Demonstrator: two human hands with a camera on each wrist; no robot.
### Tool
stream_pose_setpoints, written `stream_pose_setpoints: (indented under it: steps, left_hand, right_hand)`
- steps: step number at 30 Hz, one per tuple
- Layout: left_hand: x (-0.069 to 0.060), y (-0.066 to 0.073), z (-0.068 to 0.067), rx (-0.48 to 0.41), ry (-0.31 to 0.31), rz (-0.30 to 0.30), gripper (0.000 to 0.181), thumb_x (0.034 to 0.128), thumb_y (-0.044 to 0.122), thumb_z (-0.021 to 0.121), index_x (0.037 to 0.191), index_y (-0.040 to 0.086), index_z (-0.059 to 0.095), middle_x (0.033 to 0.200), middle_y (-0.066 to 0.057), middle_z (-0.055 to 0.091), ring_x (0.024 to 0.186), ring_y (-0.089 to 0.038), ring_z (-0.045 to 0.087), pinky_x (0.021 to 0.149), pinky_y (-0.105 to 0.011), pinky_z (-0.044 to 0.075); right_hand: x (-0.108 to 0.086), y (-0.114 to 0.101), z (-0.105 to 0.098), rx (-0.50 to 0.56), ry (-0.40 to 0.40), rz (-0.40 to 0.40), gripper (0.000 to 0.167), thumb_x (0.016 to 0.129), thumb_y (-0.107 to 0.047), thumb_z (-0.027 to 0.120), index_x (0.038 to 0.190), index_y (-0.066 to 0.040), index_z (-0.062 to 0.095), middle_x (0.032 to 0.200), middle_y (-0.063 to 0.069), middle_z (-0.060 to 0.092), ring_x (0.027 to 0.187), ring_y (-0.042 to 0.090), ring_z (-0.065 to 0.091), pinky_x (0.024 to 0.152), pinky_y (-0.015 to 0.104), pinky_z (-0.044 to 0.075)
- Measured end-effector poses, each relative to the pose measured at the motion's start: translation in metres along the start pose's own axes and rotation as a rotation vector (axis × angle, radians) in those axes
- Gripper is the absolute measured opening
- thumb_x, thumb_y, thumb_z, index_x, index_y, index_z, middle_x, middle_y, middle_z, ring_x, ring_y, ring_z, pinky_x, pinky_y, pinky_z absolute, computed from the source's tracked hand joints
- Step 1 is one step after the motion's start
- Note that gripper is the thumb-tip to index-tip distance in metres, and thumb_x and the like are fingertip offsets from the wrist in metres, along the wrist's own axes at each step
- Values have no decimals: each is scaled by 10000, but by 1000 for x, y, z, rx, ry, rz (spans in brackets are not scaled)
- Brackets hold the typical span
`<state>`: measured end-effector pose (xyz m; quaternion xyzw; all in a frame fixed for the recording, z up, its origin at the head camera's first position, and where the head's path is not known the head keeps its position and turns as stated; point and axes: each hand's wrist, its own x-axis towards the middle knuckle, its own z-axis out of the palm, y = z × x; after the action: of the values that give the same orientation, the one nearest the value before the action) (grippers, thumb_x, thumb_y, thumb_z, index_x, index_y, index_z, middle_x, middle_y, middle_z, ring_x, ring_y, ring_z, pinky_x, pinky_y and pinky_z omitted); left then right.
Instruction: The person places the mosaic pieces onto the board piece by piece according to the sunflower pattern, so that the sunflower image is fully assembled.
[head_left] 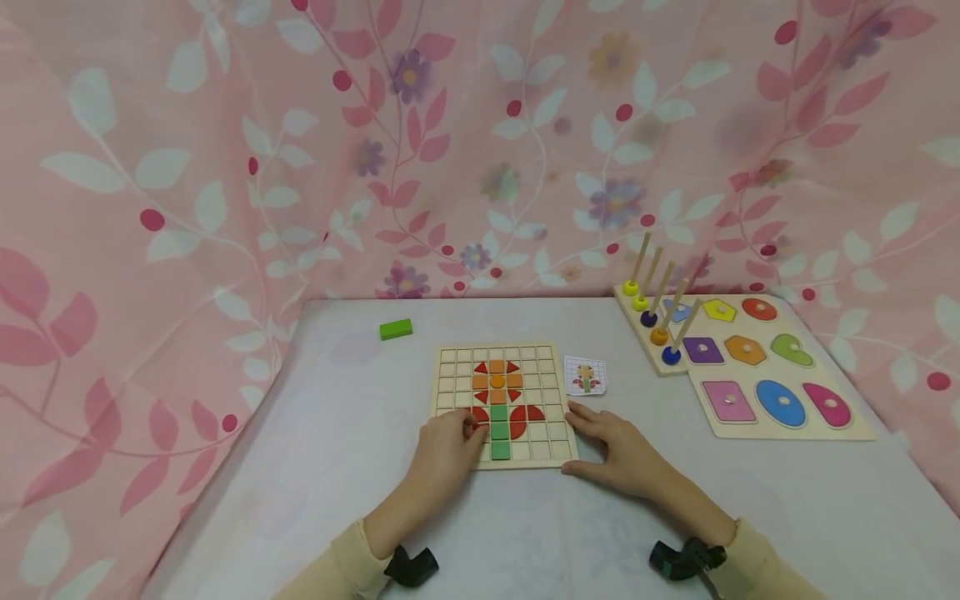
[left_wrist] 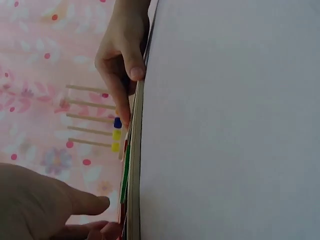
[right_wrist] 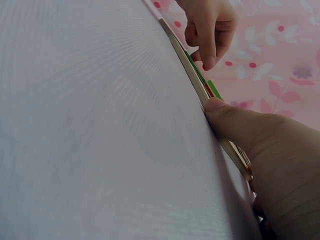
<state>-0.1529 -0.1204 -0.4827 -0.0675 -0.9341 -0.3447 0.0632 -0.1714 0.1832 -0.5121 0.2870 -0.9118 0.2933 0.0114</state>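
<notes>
A square wooden grid board (head_left: 543, 442) lies on the table, bearing a flower pattern of orange squares, an orange disc (head_left: 498, 382), red pieces and green squares (head_left: 500, 431). My left hand (head_left: 447, 442) is over the board's lower left part, its thumb and fingers pinching a small red piece (right_wrist: 204, 66) beside the green column. The fingers mostly hide that piece's shape. My right hand (head_left: 618, 450) holds the lower right corner, thumb on the near edge and fingers along the right edge. A pattern card (head_left: 586, 377) lies just right of the board.
A green block (head_left: 396, 329) lies at the back left. On the right stand a wooden peg rack (head_left: 660, 333) with coloured beads and a shape puzzle board (head_left: 765, 396) with knobbed pieces. A pink floral cloth (head_left: 487, 167) hangs behind the white table (head_left: 337, 400).
</notes>
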Motion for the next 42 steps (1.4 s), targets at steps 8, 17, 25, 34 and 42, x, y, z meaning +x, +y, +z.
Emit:
stream_pose_setpoints:
  steps: [8, 17, 25, 34, 42]
  left_hand:
    - [10, -6, -26, 30, -89, -57, 529, 891, 248, 850, 1307, -12, 653, 976, -28, 681, 926, -211, 570, 798, -364, 483]
    - [0, -43, -51, 193, -287, -80, 1323, 679, 601, 962, 1635, -48, 317, 1462, -209, 612, 1308, -364, 467, 1005, -514, 488]
    - [0, -67, -51, 158, -306, 64, 1188, 713, 583, 948, 1607, 6, 421, 1716, -138, 327, 1365, -348, 381, 1088, -535, 424]
    - [6, -56, -41, 141, -128, 128, 782, 839, 563, 867, 1414, 69, 676, 1463, -107, 635, 1229, -290, 510, 1020, -490, 474]
    - [7, -30, -18, 185, -68, 173, 222, 845, 331, 917, 954, 163, 820, 967, 54, 645, 907, -154, 489, 768, -312, 452]
  right_hand:
    - [0, 0, 1, 1, -4, 5, 830, 874, -572, 829, 1479, -43, 622, 1604, 116, 525, 1402, 405, 550, 1075, 617, 467]
    - [-1, -2, 0, 32, 27, -20, 655, 866, -503, 866, 1386, -137, 710, 1579, 130, 553, 1395, 402, 560, 1074, 613, 472]
    - [-2, 0, -1, 76, 38, -72, 548, 845, -426, 905, 1305, -172, 751, 1573, 156, 552, 1409, 407, 548, 1093, 608, 460]
    - [-3, 0, 0, 83, 48, -59, 485, 847, -440, 902, 1255, -213, 770, 1556, 141, 574, 1403, 395, 557, 1089, 599, 467]
    - [-1, -1, -1, 92, 38, -40, 480, 848, -436, 903, 1255, -218, 769, 1560, 141, 571, 1408, 403, 551, 1089, 611, 464]
